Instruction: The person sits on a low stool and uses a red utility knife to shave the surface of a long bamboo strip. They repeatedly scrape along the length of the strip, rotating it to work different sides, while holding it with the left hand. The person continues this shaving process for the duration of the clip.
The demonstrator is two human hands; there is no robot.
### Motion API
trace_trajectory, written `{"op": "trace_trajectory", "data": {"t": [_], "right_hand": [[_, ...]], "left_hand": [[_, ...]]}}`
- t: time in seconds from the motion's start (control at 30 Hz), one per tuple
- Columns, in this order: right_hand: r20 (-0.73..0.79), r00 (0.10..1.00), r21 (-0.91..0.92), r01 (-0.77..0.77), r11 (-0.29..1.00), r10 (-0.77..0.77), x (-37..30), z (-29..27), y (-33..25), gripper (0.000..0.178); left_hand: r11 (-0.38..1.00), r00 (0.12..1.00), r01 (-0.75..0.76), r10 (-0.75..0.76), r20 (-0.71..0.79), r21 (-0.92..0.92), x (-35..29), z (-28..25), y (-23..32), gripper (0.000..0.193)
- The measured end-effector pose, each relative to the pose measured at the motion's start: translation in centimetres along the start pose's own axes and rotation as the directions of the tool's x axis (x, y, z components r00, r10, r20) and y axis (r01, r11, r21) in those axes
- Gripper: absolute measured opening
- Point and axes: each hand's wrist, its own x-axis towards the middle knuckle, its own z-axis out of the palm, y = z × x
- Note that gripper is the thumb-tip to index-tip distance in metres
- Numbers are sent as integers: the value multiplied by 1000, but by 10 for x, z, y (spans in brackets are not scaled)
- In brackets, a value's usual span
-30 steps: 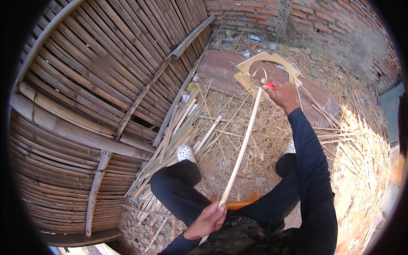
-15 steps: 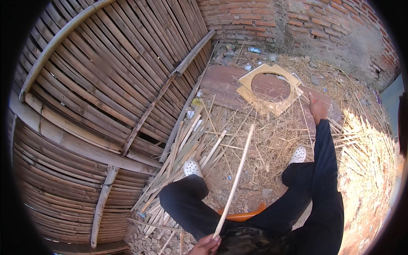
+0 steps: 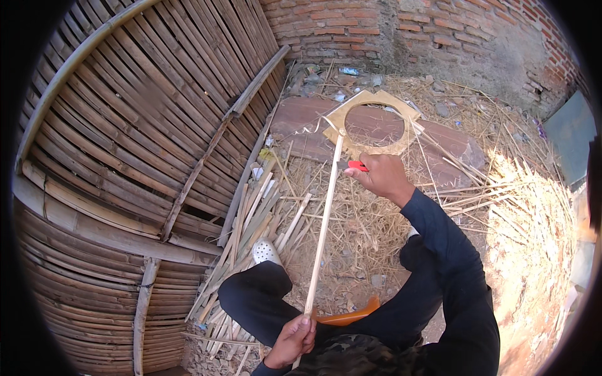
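My left hand (image 3: pixel 293 338) is closed around the near end of a long pale bamboo strip (image 3: pixel 322 241), close to my lap. From there the strip slants up and away, its far end by a pale square board with a round hole (image 3: pixel 334 119). My right hand (image 3: pixel 384 178) grips a knife (image 3: pixel 357 166) with a red handle. Its short dark blade lies against the strip near the far end. A thin curled shaving (image 3: pixel 308 130) shows beside the strip's tip.
Split bamboo strips (image 3: pixel 241 241) are heaped left of my foot, by a bamboo slat wall (image 3: pixel 144 106). A brown plank (image 3: pixel 301 119) lies under the holed board. Straw and shavings (image 3: pixel 370 225) cover the ground. Beyond stands a brick wall (image 3: pixel 338 28). An orange seat edge (image 3: pixel 354 313) shows between my legs.
My right hand has swung in from the far right to the strip, the knife now showing in it. The strip's far end has moved up and left, and my left hand has come forward.
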Motion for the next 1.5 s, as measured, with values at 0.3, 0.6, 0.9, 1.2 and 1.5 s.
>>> {"op": "trace_trajectory", "data": {"t": [0.3,0.6,0.9,1.2,1.5], "right_hand": [[-71,997,-41,-5,999,2,19,23,42,58],[-37,737,-111,-674,730,675,1,21,191,71],[134,816,168,-577,799,562,-14,3,109,69],[394,849,862,-474,180,353,-14,8,-48,39],[518,777,822,-568,44,357,-4,18,-42,38]], "left_hand": [[978,992,0,26,-120,209,-19,22,-8,38],[969,935,64,25,-353,239,-74,3,-39,33],[980,986,-69,96,-135,189,8,-14,7,36],[947,999,-34,40,-12,320,39,7,6,35],[967,978,-197,184,94,159,82,22,37,21]]}}
